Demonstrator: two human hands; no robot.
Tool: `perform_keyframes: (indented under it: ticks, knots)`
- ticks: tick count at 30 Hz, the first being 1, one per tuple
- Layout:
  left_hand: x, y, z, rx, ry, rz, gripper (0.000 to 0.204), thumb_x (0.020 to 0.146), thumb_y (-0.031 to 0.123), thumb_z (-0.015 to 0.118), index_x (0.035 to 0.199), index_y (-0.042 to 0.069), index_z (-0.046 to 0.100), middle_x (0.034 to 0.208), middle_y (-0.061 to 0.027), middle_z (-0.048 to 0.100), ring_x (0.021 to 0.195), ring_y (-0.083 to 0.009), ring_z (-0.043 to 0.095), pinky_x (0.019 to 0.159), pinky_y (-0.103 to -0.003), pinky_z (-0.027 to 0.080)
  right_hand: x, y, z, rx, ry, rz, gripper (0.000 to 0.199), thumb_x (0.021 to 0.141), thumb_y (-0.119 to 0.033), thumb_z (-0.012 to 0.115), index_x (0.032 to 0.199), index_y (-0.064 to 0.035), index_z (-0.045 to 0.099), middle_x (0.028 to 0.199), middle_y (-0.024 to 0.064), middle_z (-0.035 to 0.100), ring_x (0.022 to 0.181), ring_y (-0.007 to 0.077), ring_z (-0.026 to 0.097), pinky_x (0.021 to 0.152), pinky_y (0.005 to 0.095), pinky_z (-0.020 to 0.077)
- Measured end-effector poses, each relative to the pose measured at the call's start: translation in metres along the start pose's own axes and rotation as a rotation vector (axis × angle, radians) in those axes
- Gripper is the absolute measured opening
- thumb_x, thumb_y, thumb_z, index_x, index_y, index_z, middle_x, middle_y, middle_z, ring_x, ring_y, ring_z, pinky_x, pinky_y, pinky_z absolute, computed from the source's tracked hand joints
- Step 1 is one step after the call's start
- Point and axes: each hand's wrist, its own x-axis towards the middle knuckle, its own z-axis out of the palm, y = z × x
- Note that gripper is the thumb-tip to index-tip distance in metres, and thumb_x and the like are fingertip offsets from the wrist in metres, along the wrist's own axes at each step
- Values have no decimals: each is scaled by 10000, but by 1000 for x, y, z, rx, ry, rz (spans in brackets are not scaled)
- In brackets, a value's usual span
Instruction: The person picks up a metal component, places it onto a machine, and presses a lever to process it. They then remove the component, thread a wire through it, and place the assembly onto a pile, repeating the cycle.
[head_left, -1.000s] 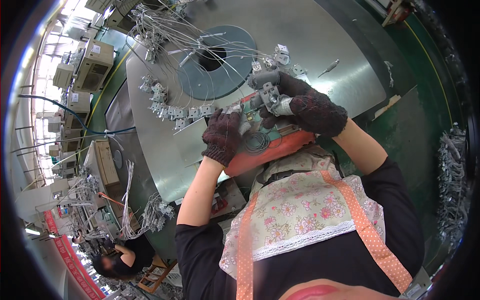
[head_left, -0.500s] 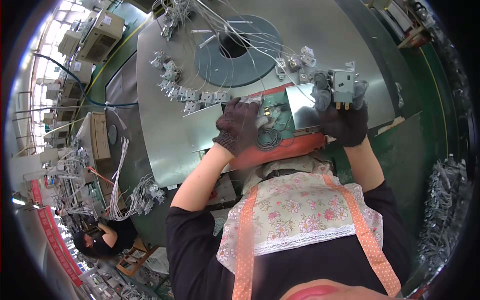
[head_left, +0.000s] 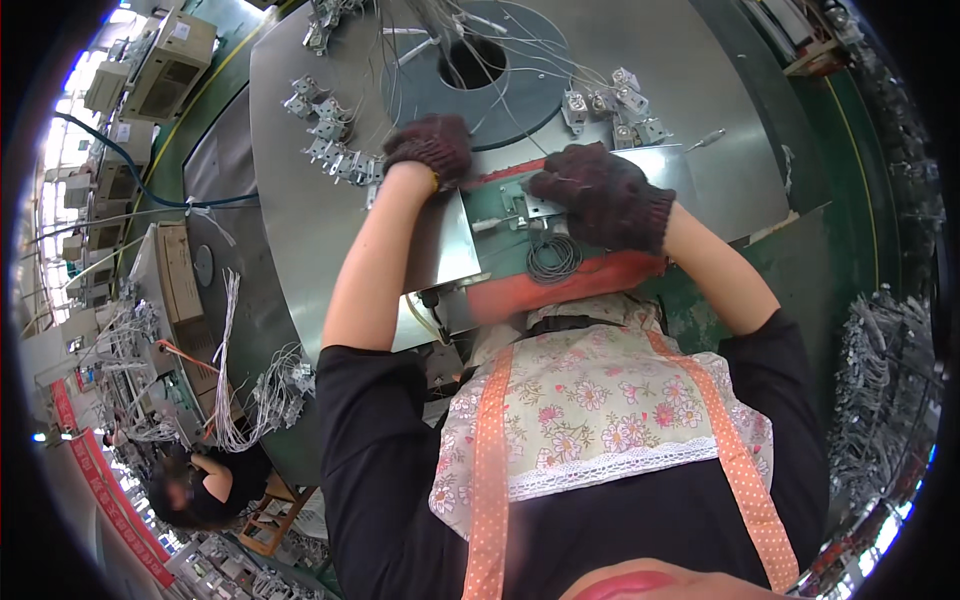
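Silvery boxy part [head_left: 537, 208], half-covered | right hand [head_left: 606, 196] touching it | left hand [head_left: 432, 145] apart | grips: can't tell

Silvery part [head_left: 538, 208], partly hidden, under right hand [head_left: 603, 198]

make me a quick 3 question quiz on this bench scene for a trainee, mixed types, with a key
1. True or false: the left hand is bare.
2. Multiple choice: what lies coiled close to the right hand?
A) a yellow rope
B) a thin grey wire
C) a pink ribbon
3. Fill in: the round blue-grey disc has a dark ____ in it.

Key
1. False; it wears a dark knitted glove.
2. B.
3. Hole.
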Motion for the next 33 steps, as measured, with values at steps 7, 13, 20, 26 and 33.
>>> perform_keyframes:
  ticks: [7,13,20,26,33]
  knots:
    - [-20,-29,18,73,-27,-54,303,887,306,630,1106,150,771,1187,-174,711,1119,-397,685,895,-507,566,5,6,22,-75,-48,-12,329,787,-124,675,1115,-101,666,1030,153,648,1007,347,632,875,466,524]
    - [-57,-8,23,-136,644,98,296,911,318,693,1091,84,722,1007,-173,714,971,-395,659,924,-501,498,-1,-12,31,-128,-113,208,365,845,-144,631,1208,-102,650,1034,191,621,1025,364,616,865,482,504]
    - [-85,40,31,-104,439,411,338,874,310,698,1140,101,704,1022,-132,719,1013,-316,676,1071,-437,458,-11,-23,52,60,114,268,726,751,-120,726,1421,-5,472,1059,236,604,1007,405,604,859,496,502]
    - [-84,84,49,-99,457,505,416,832,317,668,1181,92,688,1135,-155,705,1136,-310,645,1123,-468,392,-14,-13,34,297,148,179,718,740,-109,752,1402,-7,492,1099,242,612,1046,424,605,876,496,510]
    - [-90,86,60,-100,526,324,530,873,411,680,1241,31,643,1199,-176,699,1161,-366,640,1119,-490,396,-22,42,-8,-86,434,87,599,800,-64,752,1373,-113,586,1222,197,622,1123,387,616,970,476,515]
